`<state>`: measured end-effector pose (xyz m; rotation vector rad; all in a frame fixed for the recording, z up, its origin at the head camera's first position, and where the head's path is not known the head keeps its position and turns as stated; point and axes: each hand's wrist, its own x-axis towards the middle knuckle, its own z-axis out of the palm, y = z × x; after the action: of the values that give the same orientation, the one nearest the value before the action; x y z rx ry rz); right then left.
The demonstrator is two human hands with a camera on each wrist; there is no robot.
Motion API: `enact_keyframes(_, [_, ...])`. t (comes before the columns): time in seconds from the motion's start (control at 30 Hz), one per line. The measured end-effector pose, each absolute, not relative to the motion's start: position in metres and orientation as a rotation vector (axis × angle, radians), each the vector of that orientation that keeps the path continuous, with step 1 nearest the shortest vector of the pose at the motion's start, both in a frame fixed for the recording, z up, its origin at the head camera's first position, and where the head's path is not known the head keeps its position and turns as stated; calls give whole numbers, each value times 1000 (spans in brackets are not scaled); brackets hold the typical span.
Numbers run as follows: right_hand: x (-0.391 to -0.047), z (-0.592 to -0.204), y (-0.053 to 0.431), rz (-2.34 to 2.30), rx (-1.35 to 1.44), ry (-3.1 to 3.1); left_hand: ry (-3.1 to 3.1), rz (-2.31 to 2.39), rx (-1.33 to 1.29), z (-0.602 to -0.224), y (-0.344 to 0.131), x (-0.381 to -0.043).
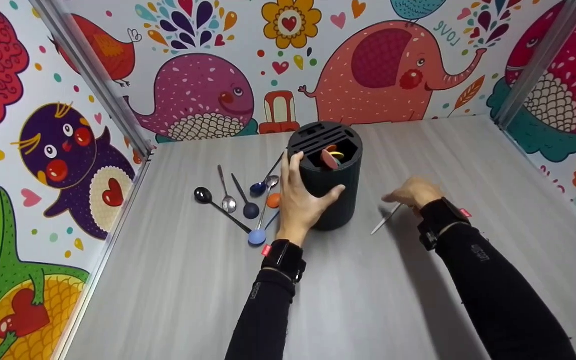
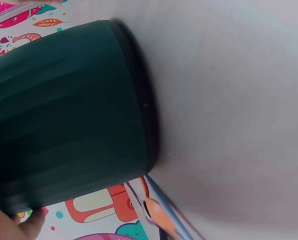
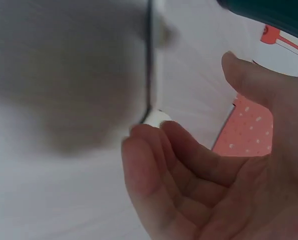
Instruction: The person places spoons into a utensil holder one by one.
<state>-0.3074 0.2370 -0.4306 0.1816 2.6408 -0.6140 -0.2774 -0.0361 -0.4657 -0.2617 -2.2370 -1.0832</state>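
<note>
A dark green cylindrical utensil holder (image 1: 335, 202) stands upright with a slotted black top; colourful rounded utensil heads (image 1: 329, 158) show in its large opening. My left hand (image 1: 299, 202) grips the holder's near left side, thumb across the front and fingers up at the rim. The holder's dark wall (image 2: 73, 110) fills much of the left wrist view. To the right, my right hand (image 1: 414, 192) is low over a thin pale utensil (image 1: 386, 220) on the table. In the right wrist view its fingertips touch or nearly touch the utensil's white end (image 3: 158, 118), thumb held apart; the far end is hidden.
Left of the holder lie several spoons, among them a black ladle (image 1: 203, 195), a metal spoon (image 1: 229, 204), a dark blue spoon (image 1: 251, 210), a light blue one (image 1: 257, 237) and an orange one (image 1: 273, 200). Cartoon-printed panels (image 1: 288, 65) wall the grey table (image 1: 168, 300).
</note>
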Motion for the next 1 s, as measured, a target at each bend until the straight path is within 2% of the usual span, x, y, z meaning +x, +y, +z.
enact_keyframes(0.53, [-316,-470,250,-580,91,2731,-2222,-1073,-253,-464,-37,-278])
enact_keyframes(1.0, [-315,-491,263,-784,17,2809,-2244,-1118,-249,-463,-36,-276])
